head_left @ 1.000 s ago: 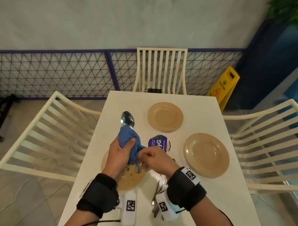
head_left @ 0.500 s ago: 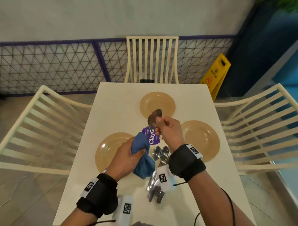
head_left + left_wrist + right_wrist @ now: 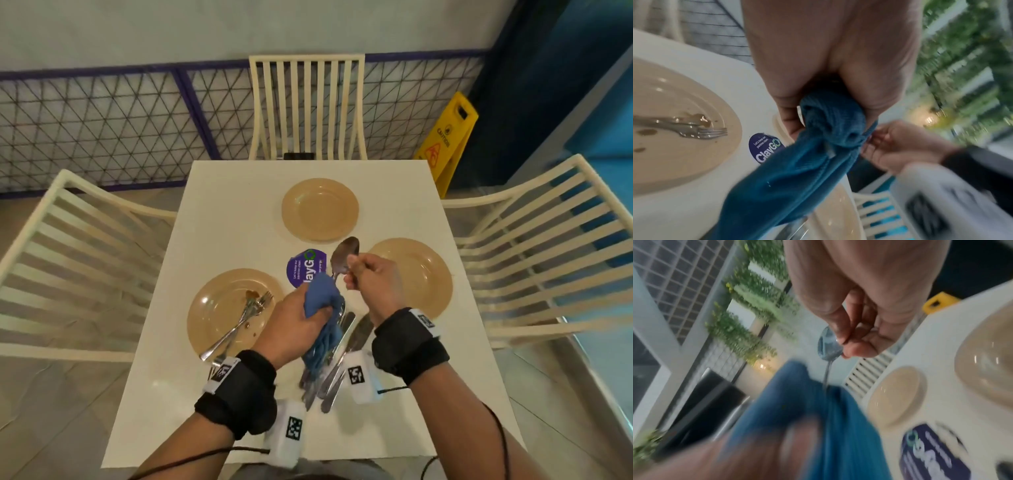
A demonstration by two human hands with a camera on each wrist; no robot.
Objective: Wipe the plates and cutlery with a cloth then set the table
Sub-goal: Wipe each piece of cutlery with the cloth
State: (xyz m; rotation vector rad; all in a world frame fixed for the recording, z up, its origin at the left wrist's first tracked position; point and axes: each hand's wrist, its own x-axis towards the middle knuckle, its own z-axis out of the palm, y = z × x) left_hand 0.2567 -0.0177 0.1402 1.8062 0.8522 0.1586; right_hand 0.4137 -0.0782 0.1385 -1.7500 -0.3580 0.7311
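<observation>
My right hand [image 3: 368, 279] pinches a steel spoon [image 3: 344, 255] by the edge of its bowl, bowl up, above the table's middle. The spoon's handle runs down into the blue cloth [image 3: 323, 308] that my left hand [image 3: 294, 320] grips bunched around it. In the right wrist view the spoon [image 3: 828, 346] hangs from my fingertips with its stem entering the cloth [image 3: 813, 410]. A pile of cutlery [image 3: 334, 370] lies on the table under my hands. Three tan plates sit around: far [image 3: 320, 209], right [image 3: 426, 274], and left [image 3: 219, 311], stained and holding forks [image 3: 248, 317].
The white table [image 3: 226, 219] carries a purple round sticker [image 3: 301, 267] at its centre. Cream slatted chairs stand at the far side [image 3: 306, 106], left [image 3: 68, 260] and right [image 3: 541, 246]. A yellow caution sign [image 3: 448, 137] stands on the floor at the back right.
My right hand took the spoon by its bowl and drew it out of the cloth to the right. Now the handle is back inside the cloth in my left hand.
</observation>
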